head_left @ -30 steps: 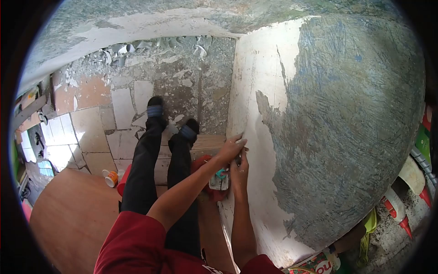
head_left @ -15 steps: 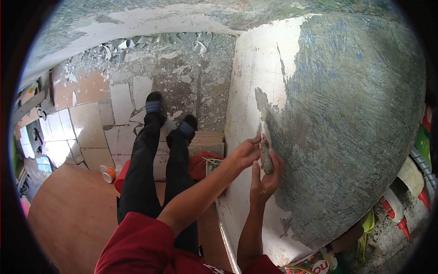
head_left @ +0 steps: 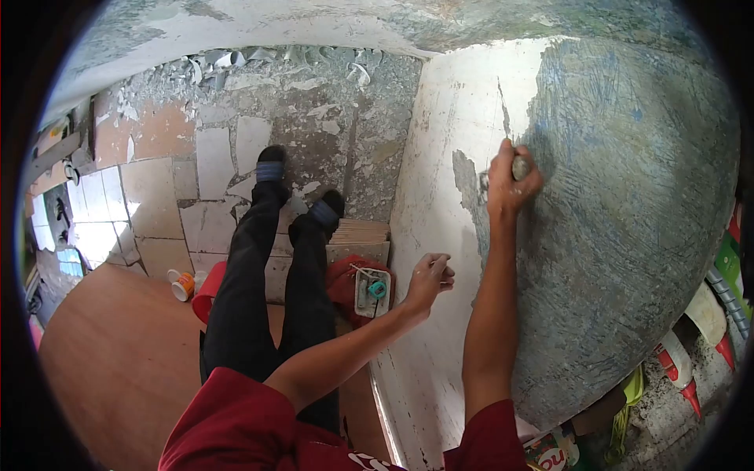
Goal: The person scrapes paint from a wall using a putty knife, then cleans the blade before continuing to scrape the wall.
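Observation:
My right hand (head_left: 514,184) is wrapped round the handle of a scraper (head_left: 519,167), pressed near the wall where white paint meets bare grey plaster. The handle's rounded end shows by my fingers; the blade is mostly hidden. The wall (head_left: 597,220) has peeled white paint (head_left: 440,173) on its left part and scratched grey-blue plaster on its right. Lower down, my left hand (head_left: 429,281) hangs in front of the white paint, fingers loosely bent and slightly apart, with nothing visible in it.
Below my left hand stands a small tray (head_left: 372,292) with a teal item, on a red cloth (head_left: 342,282). A stack of tiles (head_left: 361,233) lies by the wall. Paint flakes (head_left: 228,63) litter the floor. An orange-white cup (head_left: 183,286) lies left; red-tipped tubes (head_left: 682,369) sit right.
My right hand has carried the scraper up the wall to the paint edge. My left hand has come away from the scraper and moved lower, uncovering the small tray.

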Motion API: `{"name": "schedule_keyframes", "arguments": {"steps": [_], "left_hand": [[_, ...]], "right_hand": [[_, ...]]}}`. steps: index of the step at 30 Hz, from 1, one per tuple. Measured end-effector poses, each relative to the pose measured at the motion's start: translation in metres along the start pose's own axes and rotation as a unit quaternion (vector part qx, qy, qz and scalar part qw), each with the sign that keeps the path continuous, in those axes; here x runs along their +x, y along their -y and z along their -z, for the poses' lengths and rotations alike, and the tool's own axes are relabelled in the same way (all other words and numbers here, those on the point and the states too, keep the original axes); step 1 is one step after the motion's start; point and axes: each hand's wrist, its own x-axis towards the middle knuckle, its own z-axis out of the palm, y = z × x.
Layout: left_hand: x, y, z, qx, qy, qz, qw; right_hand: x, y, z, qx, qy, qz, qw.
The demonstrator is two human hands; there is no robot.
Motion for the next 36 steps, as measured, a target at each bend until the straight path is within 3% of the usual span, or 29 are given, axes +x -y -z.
{"name": "schedule_keyframes", "arguments": {"steps": [3, 6, 9, 13, 14, 16, 19, 21, 23, 24, 27, 30, 32, 35, 36], "left_hand": [[-0.007, 0.013, 0.019, 0.0, -0.025, -0.013, 1.0], [-0.01, 0.006, 0.034, 0.012, -0.019, -0.04, 0.999], [-0.007, 0.002, 0.045, 0.026, -0.02, -0.076, 0.997], [0.009, -0.007, 0.038, 0.003, -0.019, -0.114, 0.993], [0.016, -0.012, 0.031, 0.036, 0.003, -0.153, 0.988], [0.032, -0.006, 0.014, 0.095, 0.038, -0.219, 0.97], [0.055, 0.002, -0.007, 0.249, 0.051, -0.174, 0.951], [0.064, 0.007, -0.013, 0.233, 0.101, -0.144, 0.956], [0.076, 0.012, -0.019, 0.215, 0.119, -0.11, 0.963], [0.079, 0.01, -0.019, 0.329, 0.157, -0.068, 0.929], [0.067, 0.007, -0.021, 0.341, 0.171, -0.045, 0.923], [0.058, -0.004, -0.016, 0.32, 0.199, -0.038, 0.925], [0.06, -0.009, -0.013, 0.327, 0.212, -0.048, 0.92], [0.061, -0.011, -0.011, 0.33, 0.215, -0.043, 0.918], [0.061, -0.008, -0.011, 0.329, 0.217, -0.038, 0.918]], "right_hand": [[-0.012, -0.035, -0.021, -0.172, -0.009, 0.018, 0.985], [-0.021, -0.067, -0.036, -0.11, 0.071, 0.035, 0.991], [-0.004, -0.027, -0.036, -0.057, 0.052, 0.026, 0.997], [-0.007, -0.017, -0.036, -0.166, 0.07, 0.039, 0.983], [-0.005, -0.053, -0.04, -0.072, 0.101, 0.041, 0.991], [0.004, -0.041, -0.047, -0.052, 0.124, 0.071, 0.988], [0.017, -0.019, -0.043, -0.036, 0.146, 0.056, 0.987], [0.003, -0.057, -0.046, -0.061, 0.122, 0.007, 0.991], [-0.002, -0.076, -0.048, -0.086, 0.158, 0.105, 0.978], [-0.002, -0.072, -0.052, -0.087, 0.173, 0.086, 0.977], [0.015, -0.013, -0.052, -0.054, 0.147, 0.066, 0.985], [0.007, -0.063, -0.048, -0.081, 0.126, 0.115, 0.982], [0.002, -0.065, -0.058, -0.125, 0.145, 0.145, 0.971], [0.015, -0.035, -0.059, -0.047, 0.152, 0.14, 0.977], [0.017, -0.021, -0.052, -0.086, 0.136, 0.137, 0.977]]}}
